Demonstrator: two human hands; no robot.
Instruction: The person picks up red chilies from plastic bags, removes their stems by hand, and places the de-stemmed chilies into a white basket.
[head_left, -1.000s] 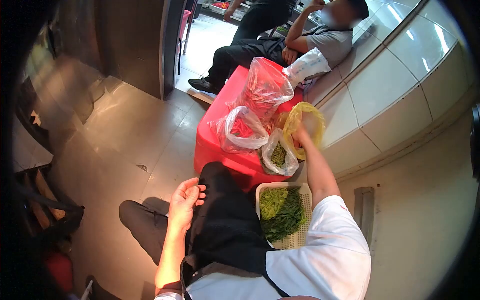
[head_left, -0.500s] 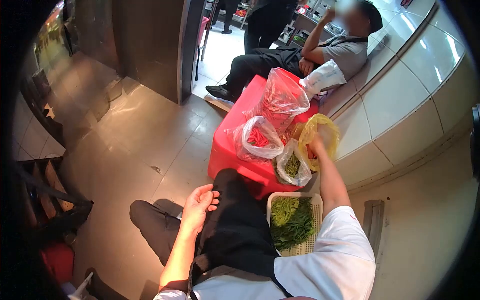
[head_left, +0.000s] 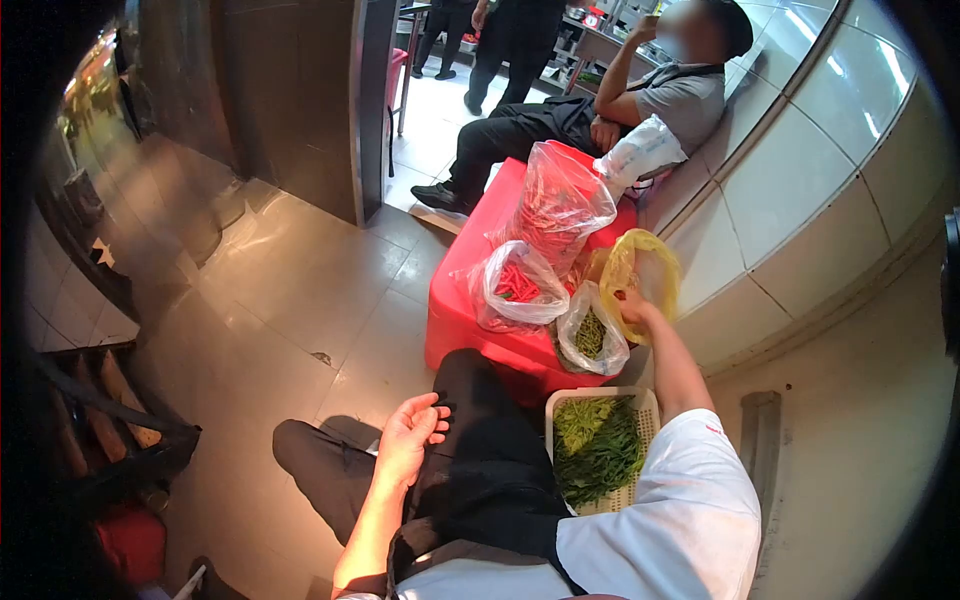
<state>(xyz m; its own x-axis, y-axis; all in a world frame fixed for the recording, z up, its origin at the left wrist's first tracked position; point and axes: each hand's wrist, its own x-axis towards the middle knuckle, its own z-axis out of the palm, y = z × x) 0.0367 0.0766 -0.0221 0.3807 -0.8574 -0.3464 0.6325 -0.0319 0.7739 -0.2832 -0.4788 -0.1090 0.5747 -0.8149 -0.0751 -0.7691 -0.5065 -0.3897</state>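
Observation:
My right hand [head_left: 634, 308] is at the mouth of a yellow plastic bag [head_left: 663, 262], its fingers curled. Something small and reddish shows by the fingertips, too small to name. Over my lap, my left hand [head_left: 412, 432] has its fingers bent in towards the thumb, and whatever they may hold is hidden. Left of the yellow bag, a clear bag of thin green pods or peppers [head_left: 590, 335] stands open. Beside that is an open bag of red chilies [head_left: 518, 284]. Behind them rises a larger clear bag of red chilies [head_left: 560, 205].
The bags stand on a red box-like stand [head_left: 450, 335]. A cream plastic basket [head_left: 647, 402] of leafy greens [head_left: 600, 455] is by my right leg. A seated person [head_left: 680, 105] leans against the tiled wall [head_left: 815, 215]; a white packet [head_left: 645, 152] lies near them. Other people stand beyond the doorway.
My right hand has drawn back slightly at the yellow bag's mouth, showing more fingers. The fingers of my left hand have curled in more. The camera view has shifted a little.

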